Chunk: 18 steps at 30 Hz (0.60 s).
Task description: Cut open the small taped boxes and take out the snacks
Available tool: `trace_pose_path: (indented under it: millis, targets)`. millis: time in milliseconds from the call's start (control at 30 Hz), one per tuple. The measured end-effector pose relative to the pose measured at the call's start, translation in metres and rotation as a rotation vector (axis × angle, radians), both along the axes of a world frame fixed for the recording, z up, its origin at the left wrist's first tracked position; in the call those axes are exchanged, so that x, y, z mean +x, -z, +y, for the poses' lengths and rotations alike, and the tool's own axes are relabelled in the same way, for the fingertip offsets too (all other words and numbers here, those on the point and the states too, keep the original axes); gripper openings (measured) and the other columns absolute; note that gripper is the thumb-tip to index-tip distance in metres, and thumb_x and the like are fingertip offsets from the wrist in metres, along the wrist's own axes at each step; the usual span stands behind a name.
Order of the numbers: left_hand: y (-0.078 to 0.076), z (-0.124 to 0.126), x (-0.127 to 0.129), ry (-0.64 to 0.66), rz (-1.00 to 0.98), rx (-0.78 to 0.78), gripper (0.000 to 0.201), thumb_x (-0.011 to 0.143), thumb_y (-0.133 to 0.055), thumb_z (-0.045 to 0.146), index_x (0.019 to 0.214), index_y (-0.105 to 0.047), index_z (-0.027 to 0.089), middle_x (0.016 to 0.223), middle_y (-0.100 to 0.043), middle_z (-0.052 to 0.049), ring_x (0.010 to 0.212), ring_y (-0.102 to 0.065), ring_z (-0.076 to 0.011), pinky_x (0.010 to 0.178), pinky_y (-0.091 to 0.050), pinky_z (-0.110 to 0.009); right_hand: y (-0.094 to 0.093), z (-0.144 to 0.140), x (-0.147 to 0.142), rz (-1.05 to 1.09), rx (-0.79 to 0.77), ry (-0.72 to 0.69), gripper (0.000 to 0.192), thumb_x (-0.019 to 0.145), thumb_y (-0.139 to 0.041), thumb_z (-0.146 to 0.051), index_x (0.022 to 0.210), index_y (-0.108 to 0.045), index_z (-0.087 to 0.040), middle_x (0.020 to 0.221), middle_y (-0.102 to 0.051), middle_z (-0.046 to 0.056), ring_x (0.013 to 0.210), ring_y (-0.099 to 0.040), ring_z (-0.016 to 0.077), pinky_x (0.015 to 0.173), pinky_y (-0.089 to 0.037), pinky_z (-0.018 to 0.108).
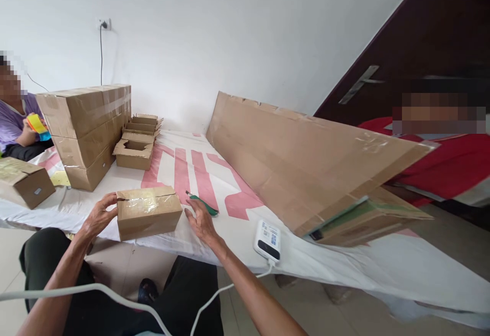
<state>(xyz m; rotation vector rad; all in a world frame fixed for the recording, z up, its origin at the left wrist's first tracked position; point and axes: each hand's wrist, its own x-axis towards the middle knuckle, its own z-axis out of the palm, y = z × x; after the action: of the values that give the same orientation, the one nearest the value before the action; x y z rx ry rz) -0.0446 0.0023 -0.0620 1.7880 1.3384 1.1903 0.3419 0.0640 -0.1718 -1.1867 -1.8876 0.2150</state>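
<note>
A small taped cardboard box (149, 213) lies near the table's front edge, with clear tape shining across its top. My left hand (101, 214) grips its left end, fingers at the upper corner and thumb against the side. To the right of the box, my right hand (202, 219) is open and palm down, fingers spread. A green-handled tool with a narrow dark tip (206, 206) lies beside those fingers, partly covered by them; its exact kind is unclear.
Stacked cardboard boxes (90, 132) stand at the left, with open boxes (133, 154) beside them. A large cardboard piece (306, 157) leans at the right. A white cabled device (267, 241) lies near the edge. One person sits left holding tape rolls (37, 124); another in red is at the right.
</note>
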Motion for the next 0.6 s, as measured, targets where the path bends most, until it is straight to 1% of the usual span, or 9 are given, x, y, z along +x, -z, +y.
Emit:
trace_pose_path:
  millis: [100, 200, 267, 367, 467, 600]
  targets:
    - [-0.002, -0.002, 0.000, 0.007, 0.018, 0.007, 0.059, 0.086, -0.076, 0.076, 0.108, -0.086, 0.023, 0.137, -0.076, -0.016, 0.128, -0.071, -0.0366, 0.118, -0.053, -0.050, 0.004, 0.022, 0.024, -0.188, -0.029, 0.161, 0.034, 0.106, -0.051, -0.033, 0.130, -0.071, -0.019, 0.127, -0.072, 0.017, 0.124, -0.062, 0.0329, 0.111, -0.049, 0.049]
    - [-0.004, -0.004, 0.001, 0.015, 0.009, 0.008, 0.055, 0.087, -0.076, 0.073, 0.108, -0.085, 0.023, 0.138, -0.075, -0.016, 0.128, -0.071, -0.0357, 0.113, -0.057, -0.047, 0.006, 0.038, 0.041, -0.369, -0.158, 0.310, 0.027, 0.106, -0.052, -0.030, 0.122, -0.072, -0.020, 0.125, -0.070, 0.015, 0.119, -0.060, 0.0312, 0.103, -0.048, 0.043]
    - [-0.005, -0.006, 0.002, 0.014, -0.002, 0.000, 0.054, 0.087, -0.077, 0.071, 0.107, -0.085, 0.022, 0.139, -0.074, -0.016, 0.129, -0.071, -0.0361, 0.107, -0.061, -0.044, 0.008, 0.045, 0.048, -0.442, -0.258, 0.371, 0.024, 0.105, -0.056, -0.031, 0.120, -0.072, -0.021, 0.128, -0.068, 0.014, 0.120, -0.058, 0.0301, 0.098, -0.046, 0.039]
    - [-0.006, -0.008, 0.003, 0.007, -0.015, -0.027, 0.051, 0.086, -0.078, 0.068, 0.107, -0.085, 0.022, 0.140, -0.071, -0.017, 0.131, -0.069, -0.0370, 0.096, -0.065, -0.040, 0.012, 0.052, 0.052, -0.470, -0.351, 0.398, 0.021, 0.103, -0.060, -0.031, 0.118, -0.072, -0.022, 0.127, -0.067, 0.012, 0.120, -0.057, 0.0286, 0.093, -0.043, 0.035]
    - [-0.007, -0.009, 0.003, 0.004, -0.010, -0.049, 0.047, 0.086, -0.079, 0.064, 0.109, -0.085, 0.024, 0.142, -0.070, -0.016, 0.134, -0.067, -0.0371, 0.089, -0.066, -0.035, 0.016, 0.054, 0.052, -0.455, -0.363, 0.395, 0.020, 0.101, -0.061, -0.029, 0.116, -0.074, -0.023, 0.123, -0.068, 0.011, 0.117, -0.058, 0.0278, 0.090, -0.042, 0.035]
    - [-0.007, -0.004, 0.001, 0.014, -0.021, -0.064, 0.049, 0.084, -0.081, 0.065, 0.110, -0.086, 0.024, 0.146, -0.068, -0.016, 0.137, -0.065, -0.0381, 0.089, -0.065, -0.035, 0.018, 0.049, 0.052, -0.421, -0.352, 0.391, 0.020, 0.100, -0.059, -0.025, 0.111, -0.075, -0.022, 0.118, -0.069, 0.012, 0.112, -0.060, 0.0285, 0.089, -0.045, 0.037]
